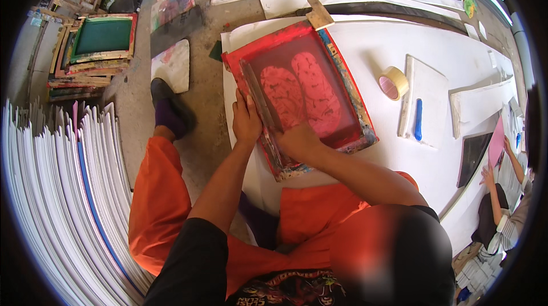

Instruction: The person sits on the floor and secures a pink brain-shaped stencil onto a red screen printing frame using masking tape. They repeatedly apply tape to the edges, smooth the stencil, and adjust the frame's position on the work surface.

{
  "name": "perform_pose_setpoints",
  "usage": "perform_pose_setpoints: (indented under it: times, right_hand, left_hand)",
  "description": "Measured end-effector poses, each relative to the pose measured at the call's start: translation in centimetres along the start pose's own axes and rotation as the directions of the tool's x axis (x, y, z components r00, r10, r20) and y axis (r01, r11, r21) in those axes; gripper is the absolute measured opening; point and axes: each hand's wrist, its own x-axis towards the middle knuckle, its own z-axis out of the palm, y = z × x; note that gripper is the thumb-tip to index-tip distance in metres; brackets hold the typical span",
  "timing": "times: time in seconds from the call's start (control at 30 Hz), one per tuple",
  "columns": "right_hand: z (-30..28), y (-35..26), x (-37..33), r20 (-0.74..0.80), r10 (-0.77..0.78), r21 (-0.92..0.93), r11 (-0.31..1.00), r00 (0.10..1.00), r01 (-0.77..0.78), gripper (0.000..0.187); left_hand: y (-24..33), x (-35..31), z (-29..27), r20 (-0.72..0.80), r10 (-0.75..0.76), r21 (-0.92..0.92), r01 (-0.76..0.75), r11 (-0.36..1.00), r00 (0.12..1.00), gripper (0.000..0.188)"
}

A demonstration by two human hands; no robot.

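Note:
A red-stained screen printing frame (359,115) lies tilted on a white board in front of me, with two pink sole shapes (317,86) showing on its mesh. Along the frame's left side, inside it, runs a long dark squeegee (255,86). My left hand (247,120) is closed at the left rail, its fingers against the squeegee. Lower down, my right hand (298,142) reaches over the near rail and grips the squeegee; its fingertips are hidden. A small wooden block (319,14) sits at the frame's far right corner.
A tape roll (393,83), a white slab (425,78) and a blue-handled tool (419,119) lie to the right on the white board (371,38). Stacked sheets (51,192) stand at left, below piled frames (103,35). Another person's hands (490,176) hold a pink sheet at far right.

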Motion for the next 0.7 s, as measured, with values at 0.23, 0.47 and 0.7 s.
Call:
perform_pose_setpoints:
  times: [0.23, 0.47, 0.7]
  right_hand:
    - [-1.4, 0.4, 8.2, -0.553, -0.010, -0.018, 1.000, 0.833, 0.001, 0.058]
    - [-0.1, -0.9, 15.3, -0.578, 0.125, 0.121, 0.990, 0.806, -0.068, 0.070]
    - [-0.1, -1.1, 13.5, -0.541, 0.110, 0.046, 0.994, 0.834, -0.101, 0.068]
  left_hand:
    - [0.5, -0.4, -0.3, 0.017, 0.011, -0.026, -0.011, 1.000, 1.000, 0.065]
    - [-0.2, -0.4, -0.2, 0.030, 0.067, -0.044, -0.065, 0.997, 0.997, 0.061]
    - [-0.7, -0.4, 0.1, -0.003, 0.032, -0.028, -0.032, 0.999, 0.999, 0.060]
